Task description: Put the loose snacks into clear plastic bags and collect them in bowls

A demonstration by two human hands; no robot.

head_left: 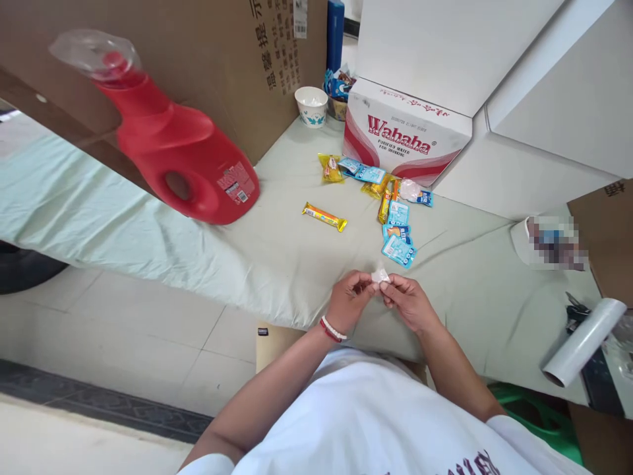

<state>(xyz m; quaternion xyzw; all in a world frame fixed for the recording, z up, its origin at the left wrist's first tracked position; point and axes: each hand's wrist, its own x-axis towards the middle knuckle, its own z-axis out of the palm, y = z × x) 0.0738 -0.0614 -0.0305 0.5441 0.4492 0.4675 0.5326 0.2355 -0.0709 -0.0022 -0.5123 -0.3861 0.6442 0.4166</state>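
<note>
Pinched a small white packet [380, 275] between both sets of fingertips, low over the near edge of the cloth-covered desk [277, 257]. Had the left grip [349, 300] clamped on the packet's left side and the right grip [409, 303] clamped on its right side, just beside the other. Could not make out the packet's lower part, hidden by the fingers. Wore a white and red bracelet [333, 328] on the left wrist, and a white shirt [376, 409].

Saw overlapping blue packets [398, 251] just beyond the fingers, then yellow packets [384, 208] and more blue ones, curving away to the left in a loose row before a white and red carton [408, 132] marked "Wahaha". Saw a yellow bar [325, 217] lying alone left of the row. Noticed a paper cup [312, 109] upright left of the carton, near a container [337, 109] of wrapped pieces. Saw a large red bottle [208, 148] well to the left, clear plastic [89, 53] over its top, before brown cardboard [212, 59]. Saw, far right, a white roll [583, 343] across a dark object [601, 379], and farther back a white tub [519, 243], contents blurred.
</note>
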